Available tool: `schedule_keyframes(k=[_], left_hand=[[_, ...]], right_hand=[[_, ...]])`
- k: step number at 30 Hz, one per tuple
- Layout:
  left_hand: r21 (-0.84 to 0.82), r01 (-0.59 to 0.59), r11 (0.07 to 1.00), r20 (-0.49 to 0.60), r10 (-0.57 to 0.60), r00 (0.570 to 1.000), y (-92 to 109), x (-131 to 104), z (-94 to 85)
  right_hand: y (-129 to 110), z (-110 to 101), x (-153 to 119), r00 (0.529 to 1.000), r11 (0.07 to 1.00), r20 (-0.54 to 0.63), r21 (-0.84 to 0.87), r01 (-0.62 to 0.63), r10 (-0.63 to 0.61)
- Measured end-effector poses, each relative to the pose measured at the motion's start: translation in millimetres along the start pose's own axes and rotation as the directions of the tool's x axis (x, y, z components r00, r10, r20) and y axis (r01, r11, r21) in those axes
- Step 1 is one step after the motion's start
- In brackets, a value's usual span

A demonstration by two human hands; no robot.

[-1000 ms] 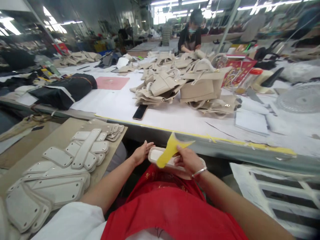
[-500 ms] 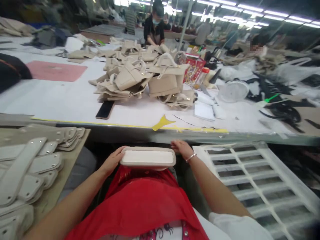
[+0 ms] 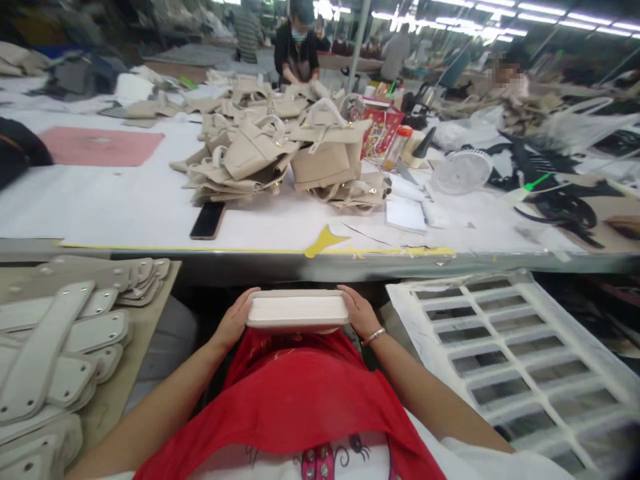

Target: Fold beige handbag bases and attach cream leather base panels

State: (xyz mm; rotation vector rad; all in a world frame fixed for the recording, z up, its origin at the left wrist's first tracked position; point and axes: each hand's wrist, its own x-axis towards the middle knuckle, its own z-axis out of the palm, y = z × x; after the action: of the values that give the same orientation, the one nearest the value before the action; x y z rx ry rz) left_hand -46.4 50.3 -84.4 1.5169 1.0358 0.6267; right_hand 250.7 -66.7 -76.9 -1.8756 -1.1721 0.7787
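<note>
Stretching left to right between left hand (image 3: 236, 321) and right hand (image 3: 361, 315), equally near, a beige-rimmed oblong panel (image 3: 299, 309) sits by the red apron (image 3: 295, 393), fingers clasping both short ends.

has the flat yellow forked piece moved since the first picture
Yes, the flat yellow forked piece has moved forward, from the bare right hand onto the white-covered table's front edge.

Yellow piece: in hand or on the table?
On the table: the yellow piece lies at its near edge; the left hand and right hand hold opposite ends of the pale piece.
</note>
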Motion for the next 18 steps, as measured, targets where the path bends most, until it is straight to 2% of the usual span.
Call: schedule_keyframes(k=[2, 4, 7, 9, 13, 18], left_hand=[[0.147, -0.042, 0.988, 0.019, 0.039, 0.999, -0.6, 0.9, -6.6], [0.334, -0.129, 0.934, 0.097, 0.102, 0.99, 3.3, 2.5, -13.6], [0.572, -0.367, 0.733, 0.343, 0.193, 0.919, 20.3, 6.2, -17.2], [0.647, -0.45, 0.615, 0.451, 0.166, 0.877, 35.1, 10.0, -13.4], [0.739, -0.47, 0.483, 0.497, 0.081, 0.864, 54.5, 18.3, -1.9], [0.746, -0.513, 0.424, 0.518, 0.115, 0.848, 53.1, 21.2, 1.1]], right_hand=[[-1.6, -5.8, 1.0, 0.998, 0.998, 0.06, -0.059, 0.019, -0.015], [-6.0, -15.0, 0.4, 0.981, 0.976, 0.164, -0.175, 0.13, -0.101], [-19.0, -27.2, -1.3, 0.883, 0.837, 0.394, -0.367, 0.405, -0.254], [-29.8, -29.7, 0.5, 0.826, 0.746, 0.509, -0.448, 0.493, -0.241], [-47.1, -26.4, 11.9, 0.791, 0.65, 0.595, -0.545, 0.529, -0.145], [-54.5, -29.3, 18.4, 0.79, 0.632, 0.6, -0.565, 0.531, -0.127]])
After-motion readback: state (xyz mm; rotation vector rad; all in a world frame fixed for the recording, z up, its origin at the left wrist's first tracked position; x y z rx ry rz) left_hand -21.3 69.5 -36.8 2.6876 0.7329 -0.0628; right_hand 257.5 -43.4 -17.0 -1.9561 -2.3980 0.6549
